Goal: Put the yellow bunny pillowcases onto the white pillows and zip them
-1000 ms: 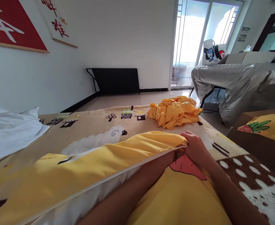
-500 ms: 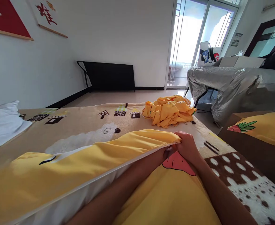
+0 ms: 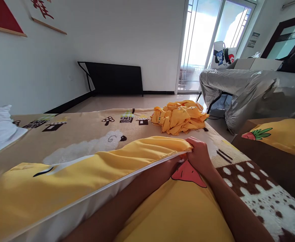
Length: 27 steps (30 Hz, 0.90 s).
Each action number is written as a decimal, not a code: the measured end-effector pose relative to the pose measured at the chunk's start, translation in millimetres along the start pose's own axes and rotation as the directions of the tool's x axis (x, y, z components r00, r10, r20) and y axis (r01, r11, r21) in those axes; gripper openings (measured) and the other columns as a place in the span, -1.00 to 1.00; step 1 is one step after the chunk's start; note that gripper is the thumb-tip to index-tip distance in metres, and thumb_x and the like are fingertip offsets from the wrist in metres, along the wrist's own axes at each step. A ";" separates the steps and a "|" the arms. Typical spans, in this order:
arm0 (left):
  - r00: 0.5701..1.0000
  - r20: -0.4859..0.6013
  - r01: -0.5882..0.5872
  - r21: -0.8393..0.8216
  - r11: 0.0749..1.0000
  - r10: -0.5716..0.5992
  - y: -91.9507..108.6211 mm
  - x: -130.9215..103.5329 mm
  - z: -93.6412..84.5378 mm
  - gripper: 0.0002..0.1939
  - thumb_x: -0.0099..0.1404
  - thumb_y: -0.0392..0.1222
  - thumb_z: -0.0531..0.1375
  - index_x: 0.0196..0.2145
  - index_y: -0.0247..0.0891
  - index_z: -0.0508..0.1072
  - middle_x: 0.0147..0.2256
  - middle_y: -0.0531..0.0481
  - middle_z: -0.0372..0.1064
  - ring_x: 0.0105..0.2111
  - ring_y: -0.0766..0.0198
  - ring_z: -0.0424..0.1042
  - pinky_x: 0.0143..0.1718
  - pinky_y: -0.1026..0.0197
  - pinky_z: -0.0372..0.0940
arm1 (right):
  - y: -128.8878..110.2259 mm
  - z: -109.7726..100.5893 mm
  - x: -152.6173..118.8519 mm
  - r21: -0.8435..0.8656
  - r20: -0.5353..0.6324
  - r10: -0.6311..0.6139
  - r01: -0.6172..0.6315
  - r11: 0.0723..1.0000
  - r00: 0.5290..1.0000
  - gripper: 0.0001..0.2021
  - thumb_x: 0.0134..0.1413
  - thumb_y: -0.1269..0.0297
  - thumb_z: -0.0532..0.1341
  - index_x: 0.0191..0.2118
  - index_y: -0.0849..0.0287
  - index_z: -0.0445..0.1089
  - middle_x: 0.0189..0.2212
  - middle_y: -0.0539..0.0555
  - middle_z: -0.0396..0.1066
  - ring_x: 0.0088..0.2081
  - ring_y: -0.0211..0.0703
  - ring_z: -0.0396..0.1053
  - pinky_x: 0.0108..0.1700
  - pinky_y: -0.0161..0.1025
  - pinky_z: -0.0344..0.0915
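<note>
A yellow fabric cover [image 3: 87, 171] with a white lining and a pale edge stretches from the lower left to the centre. My right hand [image 3: 199, 151] is closed on its far corner. My left forearm reaches in under the raised edge, and my left hand [image 3: 180, 158] is mostly hidden beneath the fabric beside my right hand; its fingers do not show. Below my hands lies more yellow fabric with a red printed shape [image 3: 189, 174].
A crumpled orange-yellow cloth [image 3: 179, 117] lies on the patterned beige blanket [image 3: 82, 129]. White fabric [image 3: 1, 129] is at the left edge. At the right, a brown box [image 3: 268, 161] bears yellow cloth with a carrot print. Behind stands a table [image 3: 250, 84] under silvery covering.
The view has shifted slightly, with the room and blanket appearing a little further left and up. My right hand keeps its hold on the yellow fabric.
</note>
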<state>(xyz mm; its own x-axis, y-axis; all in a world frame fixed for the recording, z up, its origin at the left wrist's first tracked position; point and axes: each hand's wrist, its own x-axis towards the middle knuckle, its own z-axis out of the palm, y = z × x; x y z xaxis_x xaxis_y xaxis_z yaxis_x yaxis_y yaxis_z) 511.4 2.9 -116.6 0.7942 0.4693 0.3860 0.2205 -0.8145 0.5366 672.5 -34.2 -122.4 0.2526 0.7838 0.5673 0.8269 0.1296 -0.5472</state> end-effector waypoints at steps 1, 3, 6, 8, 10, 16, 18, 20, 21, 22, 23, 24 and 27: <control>1.000 0.023 -0.016 -0.008 1.000 0.016 3.2 -1.3 -4.1 -0.63 0.28 -0.03 0.11 0.05 0.05 0.34 -0.05 0.12 0.42 -0.12 0.23 0.42 -0.03 0.17 0.34 | 0.3 0.0 0.1 0.002 0.002 -0.005 0.005 1.000 1.000 -0.83 -0.33 0.50 0.01 -0.57 0.17 0.31 -0.57 0.01 0.31 -0.49 -0.23 0.23 -0.44 -0.34 0.05; 0.996 0.067 -0.050 -0.029 0.998 0.052 7.5 -3.2 -10.6 -0.58 0.25 -0.04 0.15 0.08 0.06 0.32 0.05 0.11 0.35 -0.01 0.18 0.37 0.04 0.15 0.30 | 0.8 0.0 0.4 0.003 0.002 -0.012 0.012 1.000 1.000 -0.81 -0.33 0.50 0.01 -0.56 0.18 0.33 -0.56 0.01 0.31 -0.48 -0.23 0.23 -0.43 -0.34 0.05; 0.992 0.093 -0.083 -0.083 0.993 0.091 6.2 -3.1 -12.2 -0.54 0.26 -0.14 0.16 0.12 0.04 0.28 0.14 0.11 0.25 0.11 0.18 0.26 0.15 0.14 0.21 | 1.4 0.3 1.1 0.000 -0.005 -0.019 0.019 1.000 1.000 -0.79 -0.32 0.50 0.01 -0.53 0.19 0.36 -0.55 0.01 0.31 -0.47 -0.23 0.24 -0.41 -0.34 0.05; 0.992 0.076 -0.093 -0.115 0.989 0.102 0.1 -1.2 -7.7 -0.57 0.30 -0.18 0.11 0.12 -0.01 0.29 0.13 0.09 0.27 0.09 0.22 0.29 0.16 0.18 0.20 | 1.4 0.7 1.5 0.001 0.002 -0.022 0.022 1.000 1.000 -0.80 -0.31 0.49 0.01 -0.53 0.20 0.36 -0.55 0.01 0.31 -0.47 -0.24 0.23 -0.42 -0.34 0.05; 0.996 0.032 -0.081 -0.084 0.993 0.084 -8.1 1.2 -1.2 -0.64 0.34 -0.19 0.03 0.07 -0.04 0.35 0.09 0.08 0.31 0.05 0.25 0.34 0.15 0.19 0.20 | 1.2 0.7 1.7 0.001 0.029 -0.015 0.015 1.000 0.999 -0.84 -0.30 0.48 0.03 -0.56 0.20 0.33 -0.58 0.00 0.29 -0.50 -0.26 0.20 -0.43 -0.34 0.03; 0.994 -0.084 -0.064 0.054 0.996 0.068 -20.6 1.3 9.9 -0.68 0.35 -0.21 -0.01 -0.06 -0.05 0.47 0.00 0.11 0.41 -0.01 0.27 0.39 0.16 0.18 0.19 | -0.9 -3.8 2.5 0.046 0.148 0.026 -0.033 0.998 0.989 -0.86 -0.24 0.47 0.03 -0.61 0.21 0.32 -0.62 -0.03 0.32 -0.52 -0.29 0.15 -0.46 -0.36 0.00; 0.991 -0.100 -0.080 0.066 0.995 0.086 -20.3 -0.9 10.0 -0.68 0.35 -0.22 -0.01 -0.05 -0.06 0.46 0.01 0.11 0.40 0.00 0.30 0.39 0.19 0.19 0.15 | -0.9 -5.2 2.9 0.060 0.181 0.013 -0.024 0.998 0.983 -0.85 -0.23 0.48 0.03 -0.60 0.22 0.32 -0.62 -0.03 0.31 -0.52 -0.31 0.14 -0.47 -0.36 -0.01; 0.989 -0.110 -0.088 0.093 0.992 0.098 -20.0 -2.6 9.8 -0.67 0.35 -0.22 0.00 -0.04 -0.06 0.46 0.03 0.12 0.38 0.01 0.32 0.38 0.19 0.21 0.14 | -0.3 -5.7 3.3 0.061 0.191 0.001 -0.013 0.998 0.982 -0.85 -0.23 0.48 0.03 -0.61 0.22 0.31 -0.62 -0.04 0.29 -0.53 -0.32 0.13 -0.48 -0.36 -0.02; 0.988 -0.115 -0.091 0.114 0.989 0.104 -19.9 -3.1 9.7 -0.68 0.35 -0.21 0.00 -0.04 -0.07 0.45 0.04 0.12 0.38 0.01 0.32 0.38 0.18 0.23 0.16 | 0.2 -5.7 3.4 0.059 0.187 -0.004 -0.008 0.998 0.982 -0.85 -0.22 0.47 0.03 -0.62 0.22 0.31 -0.62 -0.05 0.28 -0.53 -0.32 0.12 -0.48 -0.36 -0.02; 0.987 -0.116 -0.092 0.133 0.987 0.108 -19.8 -3.3 9.7 -0.68 0.36 -0.20 -0.01 -0.04 -0.07 0.45 0.04 0.12 0.38 0.01 0.31 0.38 0.16 0.24 0.18 | 0.6 -5.6 3.5 0.056 0.178 -0.006 -0.004 0.998 0.984 -0.85 -0.22 0.47 0.04 -0.62 0.22 0.31 -0.63 -0.05 0.28 -0.53 -0.32 0.12 -0.48 -0.36 -0.02; 0.988 -0.113 -0.088 0.149 0.985 0.106 -19.4 -3.2 9.7 -0.68 0.36 -0.19 -0.01 -0.03 -0.06 0.45 0.04 0.12 0.38 0.01 0.30 0.38 0.14 0.24 0.21 | 0.9 -5.5 3.5 0.055 0.170 -0.007 -0.003 0.998 0.985 -0.86 -0.22 0.46 0.04 -0.62 0.22 0.31 -0.63 -0.05 0.27 -0.53 -0.31 0.12 -0.48 -0.36 -0.02; 0.989 -0.106 -0.080 0.164 0.983 0.099 -18.8 -2.6 9.7 -0.67 0.36 -0.18 -0.02 -0.03 -0.06 0.44 0.03 0.12 0.38 0.00 0.28 0.39 0.12 0.22 0.23 | 1.1 -5.5 3.5 0.058 0.163 -0.005 -0.004 0.998 0.987 -0.86 -0.22 0.46 0.04 -0.62 0.21 0.31 -0.63 -0.05 0.26 -0.54 -0.31 0.12 -0.48 -0.36 -0.02; 0.994 -0.091 -0.040 0.198 0.979 0.059 -16.6 1.1 10.1 -0.65 0.37 -0.11 -0.05 0.01 -0.05 0.41 -0.01 0.07 0.42 -0.03 0.20 0.41 0.09 0.13 0.27 | 0.7 -6.0 3.1 0.087 0.152 -0.001 -0.012 0.996 0.988 -0.86 -0.24 0.46 0.03 -0.61 0.20 0.31 -0.61 -0.05 0.25 -0.52 -0.30 0.15 -0.47 -0.36 0.00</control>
<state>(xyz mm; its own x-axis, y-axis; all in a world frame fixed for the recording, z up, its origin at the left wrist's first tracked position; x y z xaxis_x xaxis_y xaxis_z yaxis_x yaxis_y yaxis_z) 514.4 13.6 -132.7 0.7508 0.4495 0.4841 0.2964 -0.8841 0.3613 676.9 -35.4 -117.3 0.1725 0.8667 0.4681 0.7769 0.1725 -0.6056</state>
